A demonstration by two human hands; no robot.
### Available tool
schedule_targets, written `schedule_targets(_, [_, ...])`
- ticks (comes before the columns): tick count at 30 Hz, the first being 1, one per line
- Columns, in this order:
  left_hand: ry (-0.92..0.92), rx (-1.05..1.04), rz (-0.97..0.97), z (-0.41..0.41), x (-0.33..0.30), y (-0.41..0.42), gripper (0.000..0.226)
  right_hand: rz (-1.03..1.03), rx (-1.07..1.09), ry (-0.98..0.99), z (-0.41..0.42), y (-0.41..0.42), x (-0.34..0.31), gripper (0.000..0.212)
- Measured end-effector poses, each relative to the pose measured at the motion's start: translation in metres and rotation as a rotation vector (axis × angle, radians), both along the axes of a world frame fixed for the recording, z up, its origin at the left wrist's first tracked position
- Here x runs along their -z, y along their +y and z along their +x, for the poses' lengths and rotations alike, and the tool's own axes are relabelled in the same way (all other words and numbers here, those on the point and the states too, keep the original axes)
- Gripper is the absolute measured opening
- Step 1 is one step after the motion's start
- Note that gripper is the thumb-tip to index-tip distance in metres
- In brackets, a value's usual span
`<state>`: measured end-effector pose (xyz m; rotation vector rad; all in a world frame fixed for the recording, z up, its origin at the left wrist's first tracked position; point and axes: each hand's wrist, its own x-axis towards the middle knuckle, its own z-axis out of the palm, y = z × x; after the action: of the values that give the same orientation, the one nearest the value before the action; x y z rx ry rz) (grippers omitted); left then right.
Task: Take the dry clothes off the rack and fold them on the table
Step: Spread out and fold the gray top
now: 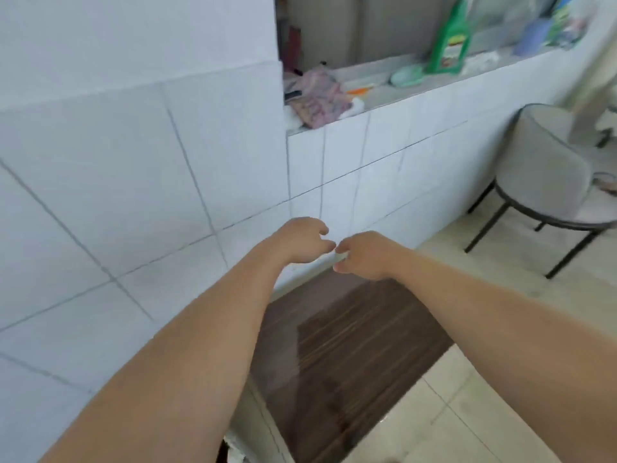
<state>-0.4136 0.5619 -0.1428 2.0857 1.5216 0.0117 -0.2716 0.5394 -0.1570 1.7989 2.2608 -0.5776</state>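
Both my arms reach forward over a dark wooden table (pixel 350 345) that stands against a white tiled wall. My left hand (pixel 300 240) and my right hand (pixel 362 255) hover close together above the table's far edge, fingertips almost meeting. The fingers of both hang loosely curled and nothing is in either hand. No rack and no hanging clothes are in view. The picture is blurred by motion.
A tiled ledge (pixel 384 105) above the table carries a crumpled pink cloth (pixel 319 95), a green bottle (pixel 449 45), a pale green dish (pixel 407 75) and other items. A grey round-backed chair (pixel 547 175) on black legs stands at the right on the pale floor tiles.
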Motion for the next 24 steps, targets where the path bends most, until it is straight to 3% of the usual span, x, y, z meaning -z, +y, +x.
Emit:
schedule_targets(5, [-0.146,0.281,0.109,0.132,-0.096,-0.016,0.046,0.179,0.412,0.059,0.115,-0.074,-0.093,0.050])
schedule_targets(9, [-0.270,0.605,0.118,0.235,-0.144,-0.073,0.028,0.303,0.750,0.025,0.191,-0.164,-0.135,0.037])
schedule_targets(13, [-0.404,0.854,0.058,0.327,-0.169,-0.158,0.038,0.480,1.116,0.043,0.259,-0.268,-0.168,0.041])
schedule_targets(15, [-0.422,0.987,0.014,0.360,-0.172,-0.193,0.036,0.535,1.210,-0.041,0.287,-0.313,-0.171,0.039])
schedule_targets(18, [-0.415,1.134,-0.059,0.410,-0.173,-0.237,0.034,0.599,1.444,-0.038,0.331,-0.370,-0.161,0.018])
schedule_targets(22, [-0.409,1.209,-0.149,0.482,-0.165,-0.289,0.030,0.726,1.660,-0.096,0.377,-0.435,-0.147,0.022])
schedule_targets(24, [-0.379,1.274,-0.176,0.518,-0.162,-0.315,0.024,0.671,1.721,-0.112,0.398,-0.461,-0.143,0.022])
